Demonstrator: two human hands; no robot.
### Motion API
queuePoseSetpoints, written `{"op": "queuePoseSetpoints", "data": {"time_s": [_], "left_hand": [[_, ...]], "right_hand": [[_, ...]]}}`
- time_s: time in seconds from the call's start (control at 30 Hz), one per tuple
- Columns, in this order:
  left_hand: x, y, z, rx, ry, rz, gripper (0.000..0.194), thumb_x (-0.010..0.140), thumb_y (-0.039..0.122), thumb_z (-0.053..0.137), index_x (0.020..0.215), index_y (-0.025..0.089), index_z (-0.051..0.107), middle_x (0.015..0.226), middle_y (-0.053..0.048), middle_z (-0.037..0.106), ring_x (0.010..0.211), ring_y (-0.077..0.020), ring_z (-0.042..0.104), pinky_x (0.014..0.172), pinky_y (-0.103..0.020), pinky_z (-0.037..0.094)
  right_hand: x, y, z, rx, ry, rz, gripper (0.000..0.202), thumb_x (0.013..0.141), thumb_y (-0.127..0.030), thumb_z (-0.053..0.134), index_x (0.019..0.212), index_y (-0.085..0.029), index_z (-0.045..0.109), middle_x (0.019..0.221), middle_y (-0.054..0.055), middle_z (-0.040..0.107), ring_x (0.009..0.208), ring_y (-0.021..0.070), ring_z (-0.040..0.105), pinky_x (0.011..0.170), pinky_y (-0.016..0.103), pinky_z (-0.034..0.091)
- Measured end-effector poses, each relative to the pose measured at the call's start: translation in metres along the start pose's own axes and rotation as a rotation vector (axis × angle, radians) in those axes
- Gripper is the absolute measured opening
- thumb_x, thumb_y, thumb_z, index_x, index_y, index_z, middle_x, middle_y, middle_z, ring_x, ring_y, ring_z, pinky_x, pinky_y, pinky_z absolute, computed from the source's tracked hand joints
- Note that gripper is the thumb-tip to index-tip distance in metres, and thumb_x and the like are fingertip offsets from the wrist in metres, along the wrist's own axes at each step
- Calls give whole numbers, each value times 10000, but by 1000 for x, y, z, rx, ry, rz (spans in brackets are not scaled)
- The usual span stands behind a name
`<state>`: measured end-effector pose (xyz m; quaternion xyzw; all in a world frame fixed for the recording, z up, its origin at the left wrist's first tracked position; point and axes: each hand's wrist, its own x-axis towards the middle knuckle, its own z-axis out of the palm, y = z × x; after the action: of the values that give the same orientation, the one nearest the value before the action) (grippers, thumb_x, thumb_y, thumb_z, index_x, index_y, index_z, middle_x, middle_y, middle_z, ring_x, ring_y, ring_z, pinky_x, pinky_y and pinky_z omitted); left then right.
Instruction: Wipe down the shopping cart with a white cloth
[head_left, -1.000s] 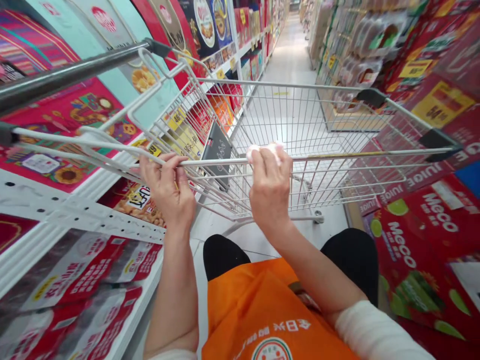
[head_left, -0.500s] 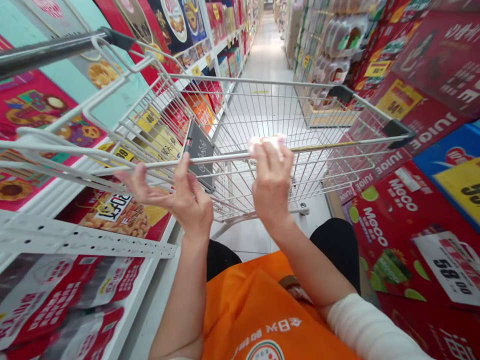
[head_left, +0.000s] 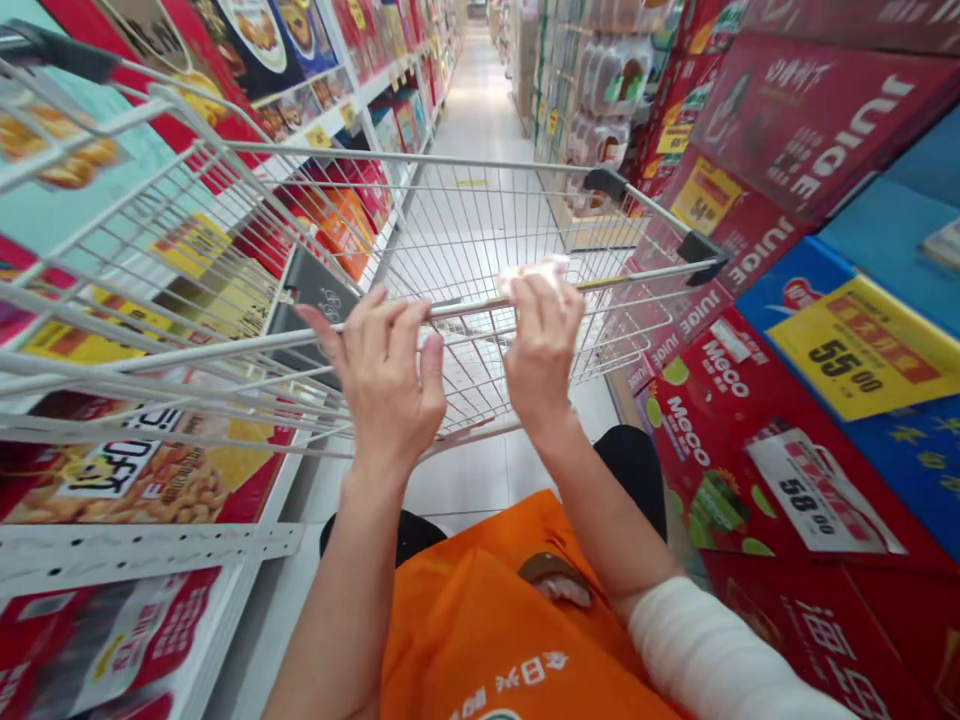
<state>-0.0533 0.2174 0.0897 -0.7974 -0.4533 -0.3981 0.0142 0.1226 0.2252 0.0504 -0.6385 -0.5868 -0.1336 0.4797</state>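
Observation:
A wire shopping cart stands side-on before me, its near top rail running across the view. My left hand lies over this rail, its fingers bent across the top, thumb and little finger sticking out to the sides. Further right, my right hand is closed on a crumpled white cloth, possibly a tissue, pressed against the same rail. A dark grey panel with a bicycle-like drawing is inside the basket, left of my left hand.
Shelves with boxed snacks run close along the left. Stacked red drink cartons and a yellow price sign border the right. A tiled aisle stretches ahead, past shrink-wrapped bottles.
My left hand has turned from palm up, fingers spread by the rail, to lying over the rail. The view has shifted right, and the cart appears further left. My right hand still grips the cloth.

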Motion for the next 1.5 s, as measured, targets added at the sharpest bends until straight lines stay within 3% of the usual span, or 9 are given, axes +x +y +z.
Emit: {"op": "queuePoseSetpoints", "data": {"time_s": [0.13, 0.3, 0.57, 0.67, 0.83, 1.0, 1.1, 1.33, 1.5], "left_hand": [[20, 38, 40, 14, -10, 73, 416, 1033, 428, 392, 1354, 292, 619, 1254, -79, 666, 1327, -274, 552, 1310, -574, 83], [34, 51, 60, -14, 8, -13, 385, 1023, 480, 396, 1156, 277, 696, 1104, -90, 672, 1157, -309, 573, 1207, -609, 191], [46, 64, 77, 37, 88, -13, 274, 1001, 469, 459, 987, 311, 683, 1124, -87, 667, 1148, -331, 557, 1160, -664, 144], [47, 73, 87, -21, 39, 23, 260, 991, 449, 482, 1080, 309, 682, 1237, -100, 639, 1199, -336, 545, 1173, -653, 145], [52, 80, 98, -46, -10, -23, 279, 994, 433, 453, 1066, 289, 681, 1016, -85, 689, 1182, -341, 541, 1184, -656, 109], [55, 79, 98, 20, -11, -57, 270, 971, 457, 473, 1014, 278, 671, 1009, -81, 684, 1212, -336, 520, 1199, -650, 122], [54, 74, 97, 46, -4, -26, 282, 954, 492, 489, 1012, 287, 673, 981, -64, 678, 1235, -337, 513, 1207, -670, 111], [51, 71, 92, 13, 2, -44, 303, 889, 541, 551, 1001, 296, 688, 1014, -48, 704, 1334, -343, 490, 1238, -667, 65], [49, 73, 88, 3, 23, -56, 311, 862, 555, 569, 990, 301, 693, 994, -46, 709, 1313, -351, 513, 1238, -680, 62]], "right_hand": [[9, 25, -8, -14, -109, -142, 503, 961, -73, 400, 1374, -259, 620, 1412, 77, 642, 1391, 252, 501, 1203, 539, 453], [35, 113, -32, -95, 125, 134, 496, 923, -47, 349, 1257, -197, 683, 1259, 125, 699, 1224, 260, 581, 1128, 618, 469], [17, 96, -24, -161, -32, -72, 601, 929, -47, 373, 1418, -308, 605, 1432, 51, 658, 1363, 234, 524, 1169, 505, 464], [29, 151, -32, -228, 106, 78, 551, 965, -103, 339, 1426, -253, 599, 1417, 107, 659, 1329, 244, 550, 1127, 518, 476], [51, 238, -33, -246, 315, 232, 497, 992, -172, 327, 1407, -196, 600, 1434, 164, 611, 1365, 246, 535, 1127, 524, 450], [30, 211, -4, -164, 506, 374, 465, 1035, -233, 305, 1385, -134, 595, 1382, 187, 595, 1339, 258, 548, 1141, 525, 459], [5, 185, 7, -74, 398, 294, 435, 1048, -234, 317, 1338, -158, 631, 1329, 177, 630, 1295, 236, 575, 1117, 467, 492], [3, 215, -8, -111, 531, 412, 474, 1029, -201, 299, 1407, -140, 579, 1388, 189, 580, 1340, 252, 548, 1146, 524, 466], [-8, 199, -7, -9, 375, 316, 442, 1030, -203, 338, 1356, -183, 636, 1330, 163, 602, 1316, 244, 562, 1117, 478, 499]]}}
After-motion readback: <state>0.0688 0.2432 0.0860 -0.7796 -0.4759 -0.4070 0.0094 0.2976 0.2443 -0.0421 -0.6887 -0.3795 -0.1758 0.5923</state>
